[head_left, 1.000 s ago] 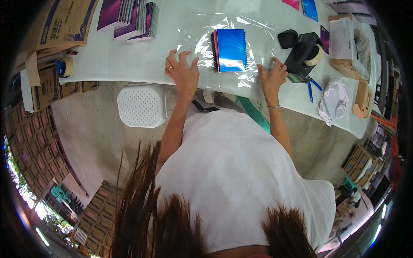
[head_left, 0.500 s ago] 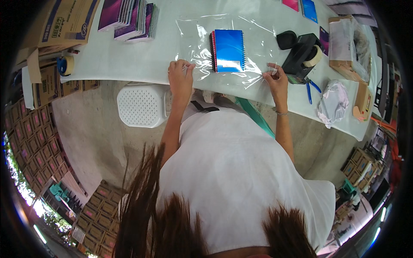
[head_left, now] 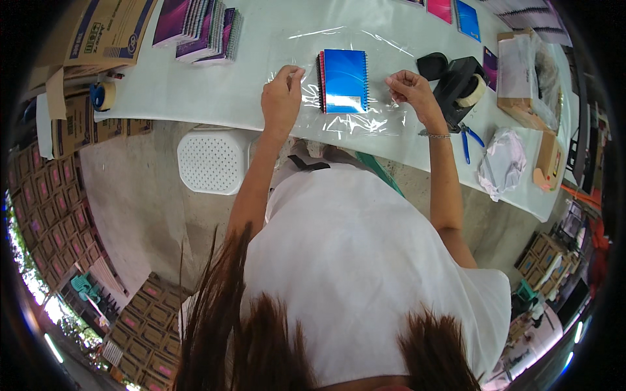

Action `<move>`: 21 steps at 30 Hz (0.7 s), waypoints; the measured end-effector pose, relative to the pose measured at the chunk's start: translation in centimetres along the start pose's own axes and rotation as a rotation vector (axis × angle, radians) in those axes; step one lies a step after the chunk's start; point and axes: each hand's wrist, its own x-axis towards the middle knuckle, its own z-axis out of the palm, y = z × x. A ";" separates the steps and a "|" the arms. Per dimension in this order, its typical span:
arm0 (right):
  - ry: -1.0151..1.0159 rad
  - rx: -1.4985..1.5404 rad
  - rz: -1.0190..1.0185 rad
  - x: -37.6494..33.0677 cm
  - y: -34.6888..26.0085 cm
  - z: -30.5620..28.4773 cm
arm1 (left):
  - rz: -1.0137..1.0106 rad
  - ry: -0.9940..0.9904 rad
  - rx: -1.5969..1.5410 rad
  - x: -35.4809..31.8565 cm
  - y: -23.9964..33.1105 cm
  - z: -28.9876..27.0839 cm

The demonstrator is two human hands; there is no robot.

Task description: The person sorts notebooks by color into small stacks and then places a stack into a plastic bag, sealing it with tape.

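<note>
Fingers of my left hand and right hand are pinched shut on the clear plastic sheet, lifting it either side of the blue spiral notebook lying mid-counter toward the near edge.
I judge the slick film could slip or crease, or drag the notebook askew. White counter; tape dispenser toward the right end, cardboard boxes past the left end, concrete floor below.
</note>
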 end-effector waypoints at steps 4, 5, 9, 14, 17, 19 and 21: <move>0.219 -0.262 -0.281 -1.4 -1.3 2.6 | 0.059 0.055 0.075 -1.5 1.6 0.7; 0.301 -0.392 -0.412 -2.1 -1.9 3.7 | 0.107 0.103 0.082 -2.0 1.6 0.8; 0.310 -0.928 -0.721 -3.6 -0.2 4.2 | 0.146 -0.156 0.193 -4.1 1.3 -0.3; 0.085 -0.557 -0.462 -4.6 1.7 5.3 | 0.271 -0.136 0.214 -5.5 -1.8 1.6; 0.212 -0.720 -0.547 -4.1 3.0 6.3 | 0.266 -0.146 0.281 -5.3 -1.3 2.2; 0.201 -0.790 -0.462 -4.4 2.3 7.1 | 0.265 -0.122 0.296 -5.0 -1.7 3.0; 0.216 -0.846 -0.417 -4.6 2.4 7.3 | 0.265 -0.105 0.301 -4.8 -1.9 3.5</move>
